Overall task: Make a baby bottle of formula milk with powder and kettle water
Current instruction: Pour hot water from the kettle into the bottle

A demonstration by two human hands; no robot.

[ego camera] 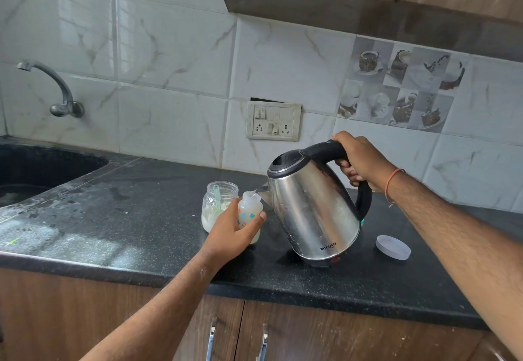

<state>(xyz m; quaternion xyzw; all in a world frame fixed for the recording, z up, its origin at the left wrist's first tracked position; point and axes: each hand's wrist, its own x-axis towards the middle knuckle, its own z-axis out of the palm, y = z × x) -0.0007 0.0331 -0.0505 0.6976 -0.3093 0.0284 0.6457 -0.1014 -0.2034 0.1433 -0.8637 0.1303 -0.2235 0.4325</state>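
Water pouring, bottle not yet capped.

Right hand (358, 159) gripped the kettle (314, 213) by its handle, tipped so the spout met the mouth of the bottle (250, 210), which the left hand (232, 233) wrapped and steadied on the counter (141, 205) just left of the kettle. Bottle looked cloudy white, so powder seemed in already; capping and shaking were likely left. Powder jar (218, 199) stood open just behind the bottle, lid (393, 247) lay right of the kettle.

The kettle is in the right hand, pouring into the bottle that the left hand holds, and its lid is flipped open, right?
Not quite: the head view shows the kettle's lid closed. The rest holds: the right hand grips its handle and pours into the bottle held by the left hand.
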